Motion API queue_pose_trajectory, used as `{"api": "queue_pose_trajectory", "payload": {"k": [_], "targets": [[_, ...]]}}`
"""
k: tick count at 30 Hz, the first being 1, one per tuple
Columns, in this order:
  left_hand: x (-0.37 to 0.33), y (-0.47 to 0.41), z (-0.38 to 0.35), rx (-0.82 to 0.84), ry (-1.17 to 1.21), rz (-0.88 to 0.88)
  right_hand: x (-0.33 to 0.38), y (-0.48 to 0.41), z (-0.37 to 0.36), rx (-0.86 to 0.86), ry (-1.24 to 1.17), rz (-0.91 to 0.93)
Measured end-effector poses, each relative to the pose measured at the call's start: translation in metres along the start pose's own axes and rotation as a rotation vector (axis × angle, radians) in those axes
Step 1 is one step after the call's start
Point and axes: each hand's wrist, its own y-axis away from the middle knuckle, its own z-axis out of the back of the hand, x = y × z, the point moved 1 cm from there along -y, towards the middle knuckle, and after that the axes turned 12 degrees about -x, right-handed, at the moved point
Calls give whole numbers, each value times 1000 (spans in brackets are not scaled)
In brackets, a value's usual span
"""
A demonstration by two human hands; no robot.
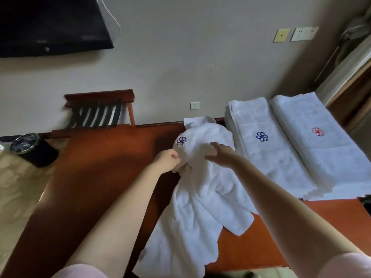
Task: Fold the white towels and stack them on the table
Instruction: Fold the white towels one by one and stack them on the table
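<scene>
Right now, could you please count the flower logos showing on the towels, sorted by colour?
Blue logos: 2, on the loose towel and the left stack.
Red logos: 1, on the right stack.
Total: 3.

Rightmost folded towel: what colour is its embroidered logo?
Red. The logo on the rightmost folded towel shows best in the head view.

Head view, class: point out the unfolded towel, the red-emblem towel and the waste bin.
unfolded towel point(200, 197), head view, crumpled middle.
red-emblem towel point(331, 157), head view, flat top face.
waste bin point(42, 155), head view, black side wall.
</scene>
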Motion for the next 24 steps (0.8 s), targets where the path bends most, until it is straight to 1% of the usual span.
{"api": "queue_pose_trajectory", "payload": {"k": [2,4,6,8,10,12,14,17,18,21,24], "targets": [[-1,-7,0,19,42,-23,2,2,-13,-20,30,-37],[-2,-15,-3,35,85,-40,1,0,-18,-111,35,-50],[-5,-22,-3,41,126,-52,1,-3,-15,-179,9,-59],[-7,-27,-2,26,143,-67,4,-8,-8,-196,31,-46],[-11,-30,4,10,159,-93,14,-11,1,-220,-5,-5],[-19,-31,11,1,209,-146,31,-14,15,-268,-93,88],[-29,-29,19,6,234,-195,54,-18,31,-341,-168,185],[-40,-27,33,-30,227,-242,86,-20,55,-438,-292,260],[-40,-26,39,-66,245,-233,94,-20,60,-463,-324,282],[-35,-24,64,-164,363,-120,113,-14,68,-526,-375,322],[-27,-20,101,-91,501,-74,133,-7,74,-551,-415,307]]}}
